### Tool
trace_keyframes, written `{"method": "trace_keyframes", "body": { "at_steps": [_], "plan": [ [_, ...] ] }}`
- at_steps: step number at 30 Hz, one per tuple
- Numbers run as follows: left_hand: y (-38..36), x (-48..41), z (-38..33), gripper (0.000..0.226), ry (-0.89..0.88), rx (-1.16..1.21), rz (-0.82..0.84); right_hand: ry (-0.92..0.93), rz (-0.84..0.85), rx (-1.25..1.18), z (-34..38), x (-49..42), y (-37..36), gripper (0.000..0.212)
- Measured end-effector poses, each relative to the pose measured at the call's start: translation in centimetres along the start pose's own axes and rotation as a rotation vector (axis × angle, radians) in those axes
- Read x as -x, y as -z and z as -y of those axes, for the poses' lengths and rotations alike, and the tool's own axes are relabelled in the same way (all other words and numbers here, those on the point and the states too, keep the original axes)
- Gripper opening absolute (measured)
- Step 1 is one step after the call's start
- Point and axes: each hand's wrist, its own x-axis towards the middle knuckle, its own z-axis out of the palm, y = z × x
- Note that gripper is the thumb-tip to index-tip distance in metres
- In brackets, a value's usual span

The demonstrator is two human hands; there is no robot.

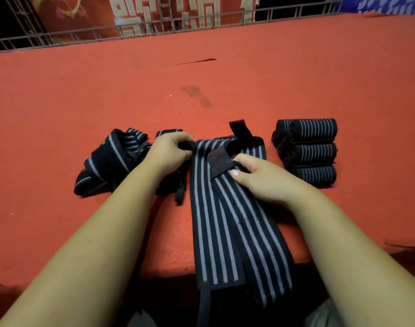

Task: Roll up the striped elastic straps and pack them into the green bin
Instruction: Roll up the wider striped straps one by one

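Observation:
A long black strap with grey stripes (216, 220) lies folded double on the red table and hangs over its near edge. My left hand (168, 152) grips the strap's far left end. My right hand (256, 175) pinches the strap beside a dark velcro patch (219, 162). Another velcro tab (239, 128) sticks up behind. A loose heap of unrolled striped straps (107, 161) lies to the left. Three rolled straps (312, 152) sit side by side on the right. No green bin is in view.
The red felt table (201, 86) stretches far back, with a dark stain (197, 95) in its middle. A metal railing (131, 31) and red banners stand behind the far edge. The near edge runs just under my forearms.

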Motion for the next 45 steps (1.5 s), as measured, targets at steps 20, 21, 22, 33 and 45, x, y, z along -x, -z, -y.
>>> {"method": "trace_keyframes", "body": {
  "at_steps": [20, 21, 22, 33, 45],
  "plan": [
    [0.7, 0.8, -1.0, 0.037, -0.007, 0.086, -0.093, -0.083, -0.321, -0.292, 0.8, -3.5, -2.2, 0.018],
    [1.1, 0.3, -0.8, 0.035, 0.051, 0.082, -0.185, -0.096, -0.336, -0.275, 0.7, -3.5, -2.0, 0.019],
    [1.8, -0.2, -0.4, 0.032, 0.113, 0.044, -0.288, -0.114, -0.350, -0.264, 0.5, -3.4, -1.8, 0.019],
    [1.9, 0.9, -1.2, 0.049, -0.161, -0.446, -0.367, -0.141, -0.292, -0.132, 0.5, -2.0, -0.4, 0.029],
    [-0.9, 6.7, -4.9, 0.030, -0.062, -0.250, -0.040, -0.155, -0.507, -0.301, -0.9, 1.8, 1.0, 0.018]
  ]
}}
